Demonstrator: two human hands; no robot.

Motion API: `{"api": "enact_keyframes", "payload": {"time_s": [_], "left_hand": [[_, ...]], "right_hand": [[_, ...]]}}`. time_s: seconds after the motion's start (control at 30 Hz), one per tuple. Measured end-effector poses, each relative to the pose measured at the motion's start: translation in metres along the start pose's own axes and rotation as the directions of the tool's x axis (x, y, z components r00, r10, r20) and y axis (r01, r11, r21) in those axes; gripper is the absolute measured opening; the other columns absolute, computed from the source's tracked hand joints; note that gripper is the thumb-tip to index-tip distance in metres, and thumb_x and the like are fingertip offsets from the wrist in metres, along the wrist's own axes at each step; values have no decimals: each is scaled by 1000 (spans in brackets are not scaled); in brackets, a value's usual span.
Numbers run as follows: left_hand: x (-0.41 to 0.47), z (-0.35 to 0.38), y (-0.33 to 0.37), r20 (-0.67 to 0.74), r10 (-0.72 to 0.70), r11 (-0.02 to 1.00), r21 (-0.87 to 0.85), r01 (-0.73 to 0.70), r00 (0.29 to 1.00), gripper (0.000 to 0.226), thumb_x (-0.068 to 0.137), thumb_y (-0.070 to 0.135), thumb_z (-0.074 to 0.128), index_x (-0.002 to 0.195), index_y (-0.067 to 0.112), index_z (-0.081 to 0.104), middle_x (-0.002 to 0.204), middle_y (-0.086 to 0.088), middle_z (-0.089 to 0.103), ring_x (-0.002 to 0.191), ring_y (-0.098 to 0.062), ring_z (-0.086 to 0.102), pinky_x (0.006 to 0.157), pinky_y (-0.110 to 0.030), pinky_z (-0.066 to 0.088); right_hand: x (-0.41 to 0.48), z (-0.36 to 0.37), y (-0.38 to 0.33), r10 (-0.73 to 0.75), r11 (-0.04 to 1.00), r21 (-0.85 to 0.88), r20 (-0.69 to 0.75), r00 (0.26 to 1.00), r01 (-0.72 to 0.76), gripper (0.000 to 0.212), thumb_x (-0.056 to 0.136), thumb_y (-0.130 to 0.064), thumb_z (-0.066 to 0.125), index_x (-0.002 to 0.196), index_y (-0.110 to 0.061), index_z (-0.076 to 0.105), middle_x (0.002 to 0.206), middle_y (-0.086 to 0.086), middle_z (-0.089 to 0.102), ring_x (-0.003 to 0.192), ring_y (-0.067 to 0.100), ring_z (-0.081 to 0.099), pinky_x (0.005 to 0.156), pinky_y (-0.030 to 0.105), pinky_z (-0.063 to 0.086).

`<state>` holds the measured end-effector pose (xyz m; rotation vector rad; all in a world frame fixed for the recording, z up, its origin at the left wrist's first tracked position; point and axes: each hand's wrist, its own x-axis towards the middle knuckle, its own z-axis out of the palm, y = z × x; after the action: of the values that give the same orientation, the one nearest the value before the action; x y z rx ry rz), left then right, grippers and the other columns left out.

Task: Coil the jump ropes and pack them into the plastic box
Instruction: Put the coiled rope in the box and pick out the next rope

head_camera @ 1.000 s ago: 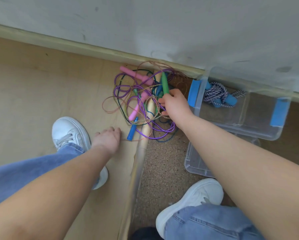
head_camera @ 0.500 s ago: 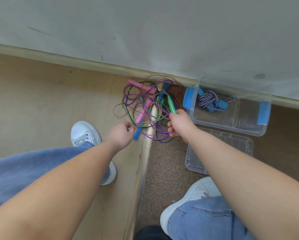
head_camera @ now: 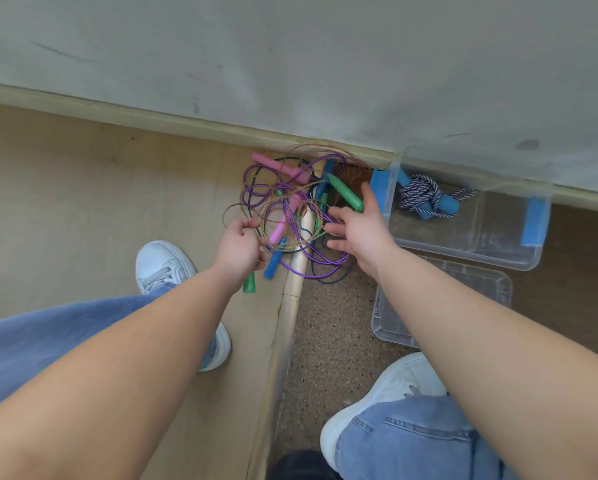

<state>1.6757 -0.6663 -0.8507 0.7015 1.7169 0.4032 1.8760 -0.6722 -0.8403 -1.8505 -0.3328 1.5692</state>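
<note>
A tangle of thin jump ropes (head_camera: pixel 290 209) is seen on the floor against the skirting, just beside the clear plastic box (head_camera: pixel 463 251). One braided rope (head_camera: pixel 424 197) with blue handles is already packed in the box, tied into a bundle. The lid (head_camera: pixel 481 289) is laid on the floor just in front of the box.

Half a second ago a green handle (head_camera: pixel 346 195) was gripped in the right hand (head_camera: pixel 359 233). Now that hand's fingers (head_camera: pixel 335 214) are spread over the right side of the tangle. The handle lies by the thumb, and whether it is touched cannot be told.

The left hand (head_camera: pixel 240 244), held low over the floor a second ago, has been brought to the left edge of the pile. Its fingers (head_camera: pixel 252 223) are curled and a glittery gold cord (head_camera: pixel 308 239) appears to be pinched. A second green handle (head_camera: pixel 249 284) sticks out below this hand. Whether it is gripped as well cannot be told.

From this it is judged that one rope is being singled out, with the right hand freed to part the loops. No rope in the pile is coiled yet. The gold cord is crossed by the purple cord (head_camera: pixel 325 265), so untangling is likely needed before any coiling.
</note>
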Motion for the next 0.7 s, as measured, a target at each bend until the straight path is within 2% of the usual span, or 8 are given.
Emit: {"api": "enact_keyframes", "payload": {"time_s": [0.07,0.13,0.2,0.3,0.43,0.53,0.6,0.7], "left_hand": [[4,2,-3,68,3,999,45,-6,998,30,101,7,25,119,15,48,86,-7,59,54,-17,57,61,-35,48],[9,5,-7,86,-15,999,47,11,996,32,100,5,25,120,14,49,89,-8,60,57,-19,59,62,-36,48],[16,9,-10,69,-47,999,30,45,996,32,99,4,25,119,13,48,88,-8,60,58,-20,59,58,-34,48],[24,13,-11,41,-94,995,-4,95,995,31,97,1,25,116,12,47,85,-9,58,59,-20,57,54,-32,47],[33,13,-13,-12,-131,990,-56,130,991,31,90,-5,28,109,11,46,80,-10,55,58,-21,52,56,-34,46],[35,11,-12,-60,-145,988,-66,141,988,32,88,-5,27,110,10,46,75,-9,53,58,-23,50,64,-38,47],[34,10,-12,-53,-147,987,-67,144,988,31,90,-4,27,111,10,45,74,-8,51,58,-22,47,62,-38,45],[32,9,-15,-28,-144,988,-55,142,989,29,94,-1,27,112,11,46,74,-8,50,57,-21,47,57,-33,45]], "right_hand": [[10,5,4,-78,996,-47,-14,997,78,76,104,-9,44,156,-51,8,139,6,53,107,17,65,70,31,60],[15,6,14,-170,944,-284,17,985,168,75,101,-6,42,155,-50,16,145,7,51,124,18,59,96,40,56],[19,3,25,-199,830,-519,67,978,204,66,98,-7,44,154,-40,30,147,7,52,133,21,53,110,40,45],[28,0,34,-139,635,-756,93,986,161,53,95,-14,52,148,-22,47,143,8,56,127,27,55,104,33,43],[37,0,38,-117,452,-874,144,983,181,65,90,-17,59,151,-22,40,143,13,46,128,34,50,108,40,43],[39,1,34,-163,427,-886,123,979,182,54,94,-27,58,145,-19,45,137,14,49,119,36,56,101,42,47],[40,4,30,-305,426,-876,96,947,226,41,97,-27,54,136,-16,50,135,14,48,111,39,60,93,44,48],[48,9,25,-412,372,-875,143,900,309,53,98,-20,52,149,-19,39,153,14,33,115,45,59,94,48,48]]}}
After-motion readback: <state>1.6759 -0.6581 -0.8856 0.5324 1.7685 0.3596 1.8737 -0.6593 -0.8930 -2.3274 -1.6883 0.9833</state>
